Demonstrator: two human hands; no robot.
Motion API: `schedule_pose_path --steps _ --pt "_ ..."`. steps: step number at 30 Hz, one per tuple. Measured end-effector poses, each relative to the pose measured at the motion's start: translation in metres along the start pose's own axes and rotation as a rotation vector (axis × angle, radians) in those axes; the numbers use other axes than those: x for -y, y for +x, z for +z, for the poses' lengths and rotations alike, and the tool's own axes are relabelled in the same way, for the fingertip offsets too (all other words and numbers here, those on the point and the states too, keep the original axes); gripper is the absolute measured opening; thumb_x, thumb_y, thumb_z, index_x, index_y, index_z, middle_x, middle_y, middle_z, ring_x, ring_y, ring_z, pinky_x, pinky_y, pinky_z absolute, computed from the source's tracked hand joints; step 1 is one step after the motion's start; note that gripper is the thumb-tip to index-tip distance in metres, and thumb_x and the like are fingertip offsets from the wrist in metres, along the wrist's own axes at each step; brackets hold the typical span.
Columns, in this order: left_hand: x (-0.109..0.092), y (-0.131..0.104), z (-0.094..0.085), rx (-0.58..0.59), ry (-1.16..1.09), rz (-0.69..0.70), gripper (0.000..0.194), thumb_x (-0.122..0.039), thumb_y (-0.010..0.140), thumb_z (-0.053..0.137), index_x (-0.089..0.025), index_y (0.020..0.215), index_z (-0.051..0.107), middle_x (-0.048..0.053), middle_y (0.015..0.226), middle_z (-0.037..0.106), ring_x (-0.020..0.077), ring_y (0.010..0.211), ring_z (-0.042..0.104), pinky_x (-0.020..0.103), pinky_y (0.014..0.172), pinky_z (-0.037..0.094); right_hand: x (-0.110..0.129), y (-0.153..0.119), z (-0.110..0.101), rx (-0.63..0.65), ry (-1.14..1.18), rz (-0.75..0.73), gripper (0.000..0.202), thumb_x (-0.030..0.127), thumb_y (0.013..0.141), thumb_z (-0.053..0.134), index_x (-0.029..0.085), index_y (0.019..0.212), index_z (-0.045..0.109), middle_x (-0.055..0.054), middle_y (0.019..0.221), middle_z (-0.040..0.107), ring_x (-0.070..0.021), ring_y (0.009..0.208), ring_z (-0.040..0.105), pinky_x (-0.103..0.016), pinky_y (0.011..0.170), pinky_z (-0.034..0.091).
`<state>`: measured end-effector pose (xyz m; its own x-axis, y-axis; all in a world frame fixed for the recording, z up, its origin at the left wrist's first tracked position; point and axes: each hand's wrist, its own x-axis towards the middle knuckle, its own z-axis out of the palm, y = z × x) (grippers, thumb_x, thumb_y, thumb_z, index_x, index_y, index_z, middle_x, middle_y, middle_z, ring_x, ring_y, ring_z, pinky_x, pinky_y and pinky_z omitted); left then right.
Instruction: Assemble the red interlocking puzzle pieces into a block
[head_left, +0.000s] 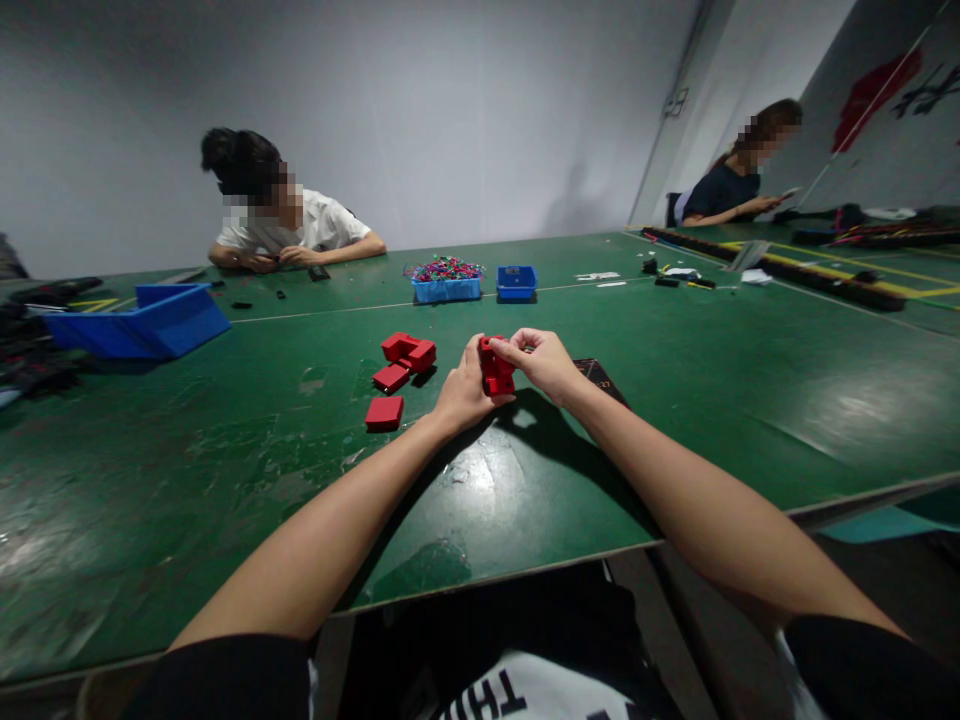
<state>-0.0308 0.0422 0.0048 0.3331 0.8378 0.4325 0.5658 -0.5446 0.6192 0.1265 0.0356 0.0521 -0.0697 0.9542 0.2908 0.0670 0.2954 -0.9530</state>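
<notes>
At the left edge of the frame a big blue plastic bin [142,320] sat on the worn green table [712,400]. Right of it, left of centre, four loose red plastic blocks [401,372] lay close together. At centre my left hand [461,390] was closed around the small red plastic piece [496,370], held just above the table, while my right hand [544,362] pinched its top with fingertips. I judged it could slip: the grip was fingertip-thin, and a skewed push might pop it loose.
</notes>
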Motion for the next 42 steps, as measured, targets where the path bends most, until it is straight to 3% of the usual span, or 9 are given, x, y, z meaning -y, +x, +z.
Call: schedule_pose_path --steps 8,29,33,37,42 --pt "0.0 0.0 0.0 0.004 0.0 -0.001 0.108 -0.037 0.065 0.084 -0.019 0.148 0.017 0.021 0.151 0.04 0.0344 0.124 0.058 0.053 0.105 0.047 0.001 0.001 -0.001 0.022 0.007 0.014 0.059 0.068 0.052 0.081 0.019 0.057 0.048 0.005 0.055 0.046 -0.0091 0.055 0.038 -0.026 0.056 0.031" --pt "0.001 0.0 0.0 0.01 -0.024 -0.008 0.11 -0.037 0.064 0.085 -0.023 0.149 0.016 0.019 0.148 0.044 0.0337 0.122 0.06 0.052 0.105 0.048 -0.009 0.006 -0.001 0.04 0.133 0.123 0.057 0.065 0.053 0.082 0.02 0.06 0.049 0.005 0.058 0.053 -0.0098 0.057 0.049 -0.027 0.061 0.044" --pt "-0.001 0.0 -0.001 0.007 -0.029 -0.005 0.109 -0.038 0.064 0.085 -0.022 0.148 0.018 0.019 0.146 0.046 0.0339 0.122 0.06 0.051 0.103 0.049 -0.011 0.006 0.0 0.015 0.124 0.144 0.058 0.069 0.054 0.08 0.02 0.063 0.049 0.003 0.062 0.055 -0.0111 0.06 0.052 -0.028 0.064 0.047" --pt "-0.005 0.0 -0.002 0.015 -0.04 -0.002 0.108 -0.035 0.064 0.085 -0.022 0.147 0.018 0.02 0.146 0.046 0.0335 0.117 0.063 0.051 0.101 0.05 -0.009 0.007 0.0 -0.084 0.063 0.192 0.058 0.075 0.062 0.071 0.021 0.071 0.051 0.001 0.067 0.058 -0.0132 0.063 0.055 -0.027 0.061 0.045" --pt "-0.007 0.001 -0.002 0.044 -0.072 -0.014 0.108 -0.031 0.064 0.085 -0.022 0.147 0.016 0.021 0.145 0.046 0.0327 0.112 0.066 0.051 0.098 0.051 -0.004 0.007 -0.002 -0.112 0.038 0.227 0.055 0.07 0.068 0.071 0.02 0.086 0.054 -0.003 0.087 0.065 -0.0159 0.08 0.061 -0.025 0.063 0.043"
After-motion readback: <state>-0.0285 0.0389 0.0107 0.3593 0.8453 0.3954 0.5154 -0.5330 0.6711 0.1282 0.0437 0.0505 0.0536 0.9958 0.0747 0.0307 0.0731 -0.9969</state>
